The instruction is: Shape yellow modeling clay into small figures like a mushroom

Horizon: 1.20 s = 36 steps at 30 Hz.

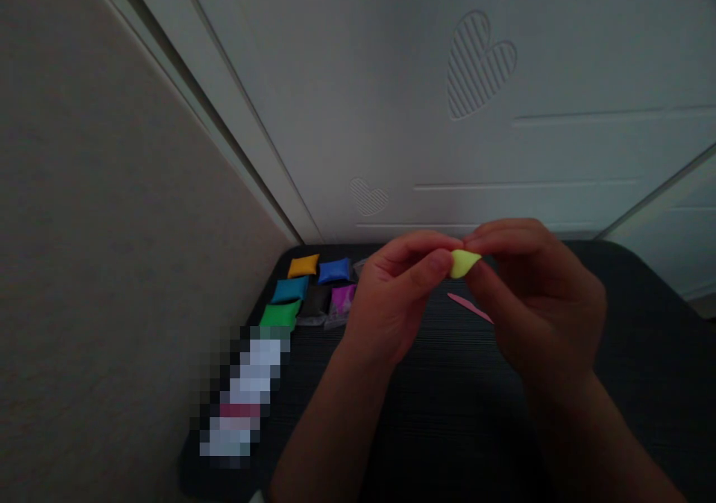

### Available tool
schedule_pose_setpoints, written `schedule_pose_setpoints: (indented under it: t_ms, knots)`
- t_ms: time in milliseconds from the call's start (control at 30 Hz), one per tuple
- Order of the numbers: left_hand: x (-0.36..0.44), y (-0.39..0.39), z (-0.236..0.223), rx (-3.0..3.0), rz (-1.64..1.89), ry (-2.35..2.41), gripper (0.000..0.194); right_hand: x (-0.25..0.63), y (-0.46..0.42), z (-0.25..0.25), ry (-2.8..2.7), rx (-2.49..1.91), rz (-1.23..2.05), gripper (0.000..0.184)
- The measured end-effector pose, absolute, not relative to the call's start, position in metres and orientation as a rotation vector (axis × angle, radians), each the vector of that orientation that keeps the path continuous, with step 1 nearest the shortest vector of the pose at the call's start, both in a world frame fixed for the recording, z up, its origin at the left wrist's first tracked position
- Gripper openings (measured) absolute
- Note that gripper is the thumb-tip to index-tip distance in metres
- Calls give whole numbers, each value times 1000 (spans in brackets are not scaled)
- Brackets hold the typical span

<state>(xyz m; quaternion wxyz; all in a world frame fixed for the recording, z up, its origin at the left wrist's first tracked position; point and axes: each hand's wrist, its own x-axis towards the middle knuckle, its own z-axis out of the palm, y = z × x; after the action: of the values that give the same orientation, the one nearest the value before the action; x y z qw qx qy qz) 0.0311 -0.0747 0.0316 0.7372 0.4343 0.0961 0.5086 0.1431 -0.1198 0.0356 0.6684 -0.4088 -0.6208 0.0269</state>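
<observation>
Between my two hands, above the dark table, is a small lump of yellow modelling clay (464,263) drawn to a point on its right side. My left hand (397,286) pinches its left end with thumb and fingers. On the right, the thumb and fingertips of my right hand (540,294) close on the pointed end. The fingertips of both hands meet just above the clay. Behind and below my right hand lies a pink modelling knife (468,307), its right end hidden by that hand.
On the black table (447,413), at back left, lie several clay packets, among them a yellow-orange packet (303,266), a blue packet (334,270), a green packet (280,314) and a purple packet (342,299). A blurred-out item (246,391) lies nearer. White panelling (335,77) rises behind.
</observation>
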Motion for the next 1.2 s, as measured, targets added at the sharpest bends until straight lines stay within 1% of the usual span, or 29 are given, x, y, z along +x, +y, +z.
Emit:
schedule_pose_setpoints:
  t_ms: [67,133,200,267,500,600,700,800,967,1100,1200]
  knots:
    - [31,-74,32,945,1121,226,9,143,-119,35,-1400,-917,-1,24]
    - [31,-74,31,934,1125,240,8,145,-118,35,-1433,-910,-147,28]
    - [31,-74,31,942,1125,246,8,147,-118,34,-1482,-917,-266,28]
    - [30,-73,31,958,1128,242,7,149,-119,35,-1513,-932,-299,27]
    - [26,-74,34,1041,1122,173,6,150,-122,36,-1540,-895,-237,24]
    - [24,-75,35,1103,1124,141,11,148,-123,37,-1507,-853,-124,21]
    - [21,-76,35,1200,1140,119,8,146,-123,37,-1470,-774,-20,18]
    - [17,-76,35,1318,1212,125,8,145,-123,37,-1435,-738,13,16]
    - [13,-74,35,1410,1267,151,11,145,-125,38,-1449,-769,-14,18]
    - [13,-74,35,1410,1251,78,16,143,-125,37,-1413,-741,144,16]
    - [15,-76,36,1379,1269,113,13,142,-123,36,-1402,-724,220,20]
